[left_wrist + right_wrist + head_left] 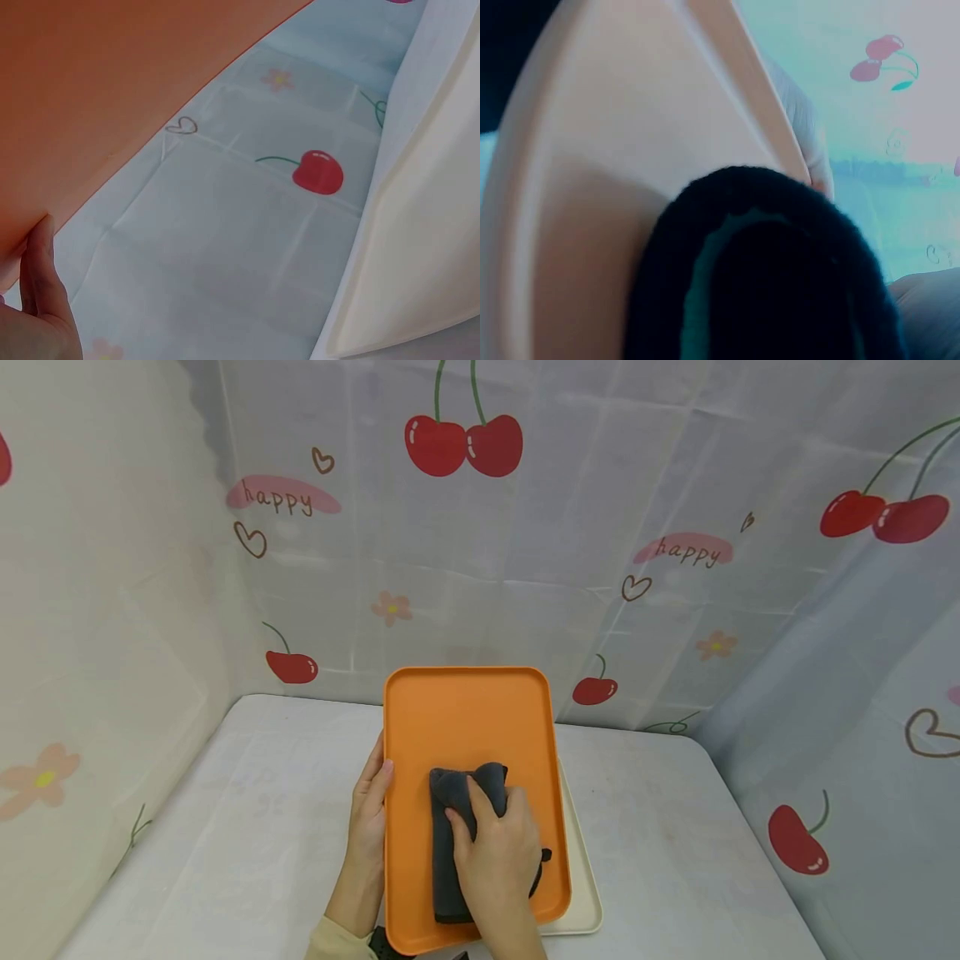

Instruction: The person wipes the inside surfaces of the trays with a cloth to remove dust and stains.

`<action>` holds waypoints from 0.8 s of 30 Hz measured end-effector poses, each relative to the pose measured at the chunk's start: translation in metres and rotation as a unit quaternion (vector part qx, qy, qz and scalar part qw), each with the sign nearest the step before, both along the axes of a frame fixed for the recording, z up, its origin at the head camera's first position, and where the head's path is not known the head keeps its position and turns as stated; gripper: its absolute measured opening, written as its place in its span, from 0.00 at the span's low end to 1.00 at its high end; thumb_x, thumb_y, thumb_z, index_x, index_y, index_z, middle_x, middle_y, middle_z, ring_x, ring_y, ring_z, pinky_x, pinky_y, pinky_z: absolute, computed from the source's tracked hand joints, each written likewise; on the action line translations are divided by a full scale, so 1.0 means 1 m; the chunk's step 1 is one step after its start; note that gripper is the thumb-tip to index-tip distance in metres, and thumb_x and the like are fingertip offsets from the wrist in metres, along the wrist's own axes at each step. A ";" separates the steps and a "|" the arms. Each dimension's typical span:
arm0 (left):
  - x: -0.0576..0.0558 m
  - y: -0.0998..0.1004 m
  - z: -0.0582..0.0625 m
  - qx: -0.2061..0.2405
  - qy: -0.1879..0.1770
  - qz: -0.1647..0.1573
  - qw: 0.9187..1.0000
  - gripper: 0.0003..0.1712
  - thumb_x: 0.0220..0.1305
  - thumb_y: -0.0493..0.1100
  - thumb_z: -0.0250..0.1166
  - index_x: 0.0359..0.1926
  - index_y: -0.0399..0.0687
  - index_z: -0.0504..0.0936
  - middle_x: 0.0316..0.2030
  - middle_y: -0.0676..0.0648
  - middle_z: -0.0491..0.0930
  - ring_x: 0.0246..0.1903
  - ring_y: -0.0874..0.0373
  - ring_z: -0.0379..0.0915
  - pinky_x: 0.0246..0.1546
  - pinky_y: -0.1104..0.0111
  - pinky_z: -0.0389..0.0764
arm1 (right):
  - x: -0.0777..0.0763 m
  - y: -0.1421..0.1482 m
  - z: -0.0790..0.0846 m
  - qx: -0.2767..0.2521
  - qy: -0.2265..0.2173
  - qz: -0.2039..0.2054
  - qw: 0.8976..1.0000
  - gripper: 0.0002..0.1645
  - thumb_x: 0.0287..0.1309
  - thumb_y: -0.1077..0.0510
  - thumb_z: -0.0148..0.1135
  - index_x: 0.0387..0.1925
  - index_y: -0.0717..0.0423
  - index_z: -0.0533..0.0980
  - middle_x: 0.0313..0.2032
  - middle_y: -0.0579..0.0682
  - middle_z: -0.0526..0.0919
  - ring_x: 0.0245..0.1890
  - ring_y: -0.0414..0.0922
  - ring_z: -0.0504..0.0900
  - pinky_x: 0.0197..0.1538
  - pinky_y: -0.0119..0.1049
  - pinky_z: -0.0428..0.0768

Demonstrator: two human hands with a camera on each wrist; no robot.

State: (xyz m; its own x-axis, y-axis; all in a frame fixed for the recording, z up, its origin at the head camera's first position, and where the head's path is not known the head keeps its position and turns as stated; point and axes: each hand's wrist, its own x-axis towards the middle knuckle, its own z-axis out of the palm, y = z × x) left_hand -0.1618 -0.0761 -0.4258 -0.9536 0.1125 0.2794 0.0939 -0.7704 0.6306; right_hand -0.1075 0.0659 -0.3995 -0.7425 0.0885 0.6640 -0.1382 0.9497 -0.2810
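Note:
An orange rectangular tray [465, 718] is held tilted up, its inner face toward me. My left hand [366, 818] grips its left edge, thumb at the rim and other fingers behind. In the left wrist view, fingertips of the left hand [46, 292] meet the tray's underside [112, 90]. My right hand [498, 852] holds a folded dark grey cloth [450, 881] against the lower half of the tray, its top bunched between thumb and fingers. Close up in the right wrist view, the dark cloth [742, 187] fills the lower middle, over the tray's face [615, 135].
A cream tray [581, 877] lies on the white table [660, 827], partly hidden behind the orange one. Curtains [495, 543] printed with cherries, hearts and flowers enclose the back and both sides of the table.

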 end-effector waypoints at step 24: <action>-0.001 -0.001 -0.005 -0.053 -0.032 0.036 0.997 0.29 0.78 0.44 0.45 0.76 0.58 0.55 0.65 0.64 0.70 0.62 0.69 0.68 0.62 0.76 0.71 | 0.008 -0.031 0.000 0.055 0.020 0.088 0.994 0.28 0.39 0.45 0.80 0.47 0.46 0.85 0.32 0.52 0.75 0.27 0.42 0.70 0.25 0.27 0.62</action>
State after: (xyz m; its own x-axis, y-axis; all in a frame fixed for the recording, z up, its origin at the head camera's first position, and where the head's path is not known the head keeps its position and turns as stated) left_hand -0.1624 -0.0775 -0.4308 -0.9756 0.0689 0.2084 0.1036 -0.6923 0.7142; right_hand -0.0993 0.0352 -0.3998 -0.7131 -0.1155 0.6915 -0.3135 0.9348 -0.1672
